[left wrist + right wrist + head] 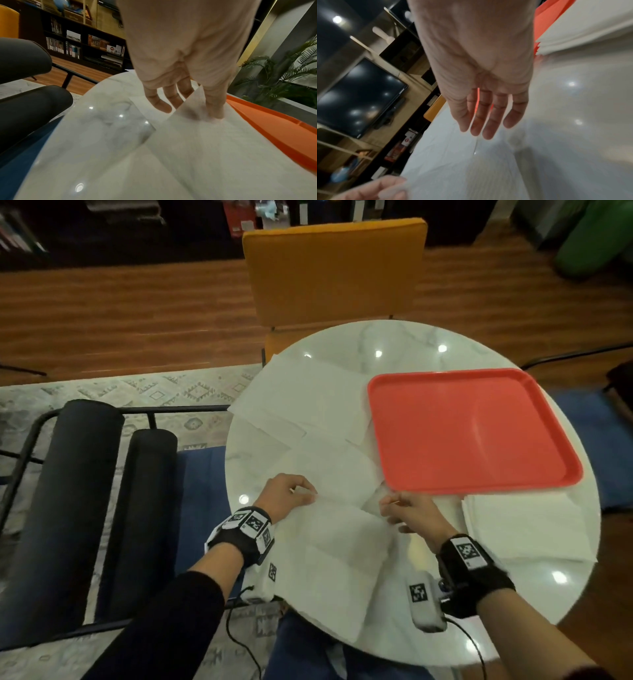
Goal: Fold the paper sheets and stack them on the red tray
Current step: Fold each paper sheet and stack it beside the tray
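A white paper sheet (335, 542) lies on the round marble table (428, 604) in front of me, with its far part raised. My left hand (291, 494) pinches the sheet's far left corner; the left wrist view shows that corner (197, 102) lifted between thumb and fingers (161, 106). My right hand (400, 508) hovers at the sheet's far right edge with fingers (488, 128) straight and holding nothing. The red tray (472, 433) sits at the right with nothing on it, just beyond the right hand. It also shows as a red tray (274, 135) in the left wrist view.
Several loose white sheets (301, 398) overlap at the table's back left, beside the tray. A stack of white sheets (524, 529) lies at the right front, partly under the tray's near edge. An orange chair (335, 272) stands behind the table, a dark padded chair (85, 491) to the left.
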The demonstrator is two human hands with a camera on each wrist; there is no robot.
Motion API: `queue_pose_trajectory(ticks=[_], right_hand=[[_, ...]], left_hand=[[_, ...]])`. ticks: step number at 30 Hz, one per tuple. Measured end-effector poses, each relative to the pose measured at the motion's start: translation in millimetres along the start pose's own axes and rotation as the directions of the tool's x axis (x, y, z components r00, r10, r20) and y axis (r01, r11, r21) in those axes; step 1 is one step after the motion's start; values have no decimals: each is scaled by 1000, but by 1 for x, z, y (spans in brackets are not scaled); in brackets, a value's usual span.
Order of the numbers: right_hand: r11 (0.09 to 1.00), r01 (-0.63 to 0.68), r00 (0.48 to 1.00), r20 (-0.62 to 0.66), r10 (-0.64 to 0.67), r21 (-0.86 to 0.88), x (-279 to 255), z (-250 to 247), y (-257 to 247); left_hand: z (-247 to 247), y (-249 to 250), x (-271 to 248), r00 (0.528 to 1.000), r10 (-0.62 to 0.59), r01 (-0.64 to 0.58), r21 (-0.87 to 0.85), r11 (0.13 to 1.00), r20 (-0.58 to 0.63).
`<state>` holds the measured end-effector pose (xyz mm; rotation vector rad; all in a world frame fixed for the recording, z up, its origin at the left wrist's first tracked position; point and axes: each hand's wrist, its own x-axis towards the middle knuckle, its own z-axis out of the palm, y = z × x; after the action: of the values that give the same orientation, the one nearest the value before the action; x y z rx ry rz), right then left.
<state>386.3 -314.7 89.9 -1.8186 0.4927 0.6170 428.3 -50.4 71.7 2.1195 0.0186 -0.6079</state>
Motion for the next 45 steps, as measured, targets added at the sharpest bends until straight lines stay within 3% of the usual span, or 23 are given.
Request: queue_pose_trajectory(ticks=[6,8,10,13,15,17,19,21,23,26,28,31,36,40,45], right_hand=[[975,207,973,-87,-214,-81,-1,-4,-2],[924,257,963,-8,-270,-283,-4,-4,0],[812,302,953,130,-275,-500,-7,2,-4],[691,313,949,200,-242,-652,-4,15,-12],[696,302,951,153,-270,-652,0,17,-14],[786,297,953,115,-280,-543,0,16,-14],[886,285,958,97,-268,-366,1,17,-15],[906,285,957,138,-253,-313,-2,23,-20],[845,304,951,186,-245,-440,-3,27,-23],[664,326,941,162,-297,-673,2,33,-26],[663,289,938,66,-340,-690,5,33,-29],[676,279,910,-36,-413,-682,9,29,-34],[610,346,853,-33,-522,-713,3,25,-18],[637,330,870,-39,-492,-696,-12,23,16],[600,285,907,8,-421,-748,-21,28,46]], left_hand=[[2,-2,-8,990,76,-82,-55,995,-117],[2,-2,-13,991,90,-98,-78,992,-97],[2,4,-20,992,113,-119,-119,986,-55],[0,9,-25,989,134,-143,-175,974,-61],[-6,9,-27,984,106,-134,-202,970,-145],[-12,5,-27,973,43,-101,-251,963,-228],[-13,4,-27,969,-1,-74,-291,954,-248],[-11,7,-28,974,-17,-57,-315,947,-228],[-9,9,-29,980,-22,-45,-333,942,-196],[-12,8,-30,981,-44,-29,-373,928,-187],[-18,2,-27,978,-63,-20,-386,922,-201],[-25,-9,-25,971,-63,-16,-323,946,-232],[-24,-21,-33,962,-17,-41,-205,978,-272],[-6,-26,-55,955,97,-137,-126,982,-281],[15,-52,-68,975,174,-146,187,971,-141]])
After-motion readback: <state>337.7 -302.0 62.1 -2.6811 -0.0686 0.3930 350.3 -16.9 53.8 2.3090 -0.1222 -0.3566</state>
